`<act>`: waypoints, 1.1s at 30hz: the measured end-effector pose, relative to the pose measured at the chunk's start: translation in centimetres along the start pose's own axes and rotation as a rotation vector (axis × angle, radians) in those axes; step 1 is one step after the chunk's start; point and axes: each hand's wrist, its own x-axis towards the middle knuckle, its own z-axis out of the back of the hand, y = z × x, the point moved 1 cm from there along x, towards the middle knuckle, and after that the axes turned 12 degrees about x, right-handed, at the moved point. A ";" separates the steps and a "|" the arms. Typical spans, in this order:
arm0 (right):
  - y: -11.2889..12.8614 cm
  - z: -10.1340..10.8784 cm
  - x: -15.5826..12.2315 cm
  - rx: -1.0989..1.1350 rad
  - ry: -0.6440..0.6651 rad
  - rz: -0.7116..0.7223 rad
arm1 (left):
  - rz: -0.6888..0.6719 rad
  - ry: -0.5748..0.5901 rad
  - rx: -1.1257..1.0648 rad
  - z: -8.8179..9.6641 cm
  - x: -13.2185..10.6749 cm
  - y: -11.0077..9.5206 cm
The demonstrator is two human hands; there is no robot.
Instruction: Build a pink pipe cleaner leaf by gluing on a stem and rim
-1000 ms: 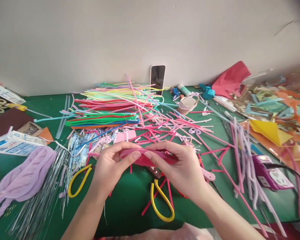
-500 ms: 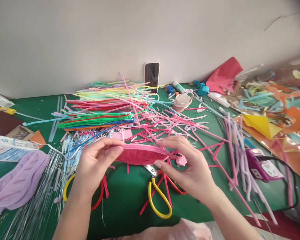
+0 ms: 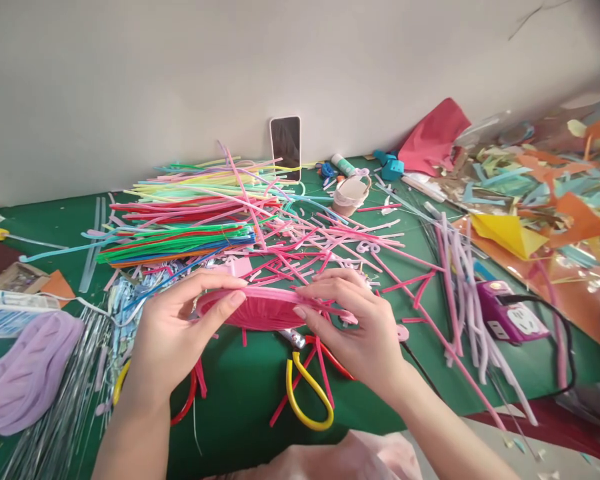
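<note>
Both my hands hold a flat pink oval piece made of pink fuzzy stems, just above the green table. My left hand pinches its left end between thumb and fingers. At the right end, the fingers of my right hand are closed on the piece. Under the hands lie scissors with yellow handles and a red loop. Loose pink stems are scattered just behind the piece.
Bundles of coloured stems are piled behind. A phone leans on the wall. A small basket, purple power strip, lilac stems, coloured paper scraps lie right. Lilac cloth and silver tinsel lie left.
The view has swung, shifting everything left. My hands have turned the pink piece so more of its flat face shows; my right fingers have shifted along its right end.
</note>
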 end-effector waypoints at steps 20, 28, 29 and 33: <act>-0.9 5.2 -0.7 -0.005 -0.299 -0.375 | -0.080 -0.013 0.025 0.1 -0.6 0.8; -0.6 3.6 -0.9 0.117 -0.123 -0.369 | -0.008 0.000 0.046 0.4 -0.8 1.1; -0.5 3.5 -0.8 0.100 -0.096 -0.362 | 0.025 -0.016 0.047 0.3 -0.9 1.0; 0.0 3.1 0.0 0.007 -0.026 -0.269 | 0.124 -0.071 0.027 0.2 -1.3 0.8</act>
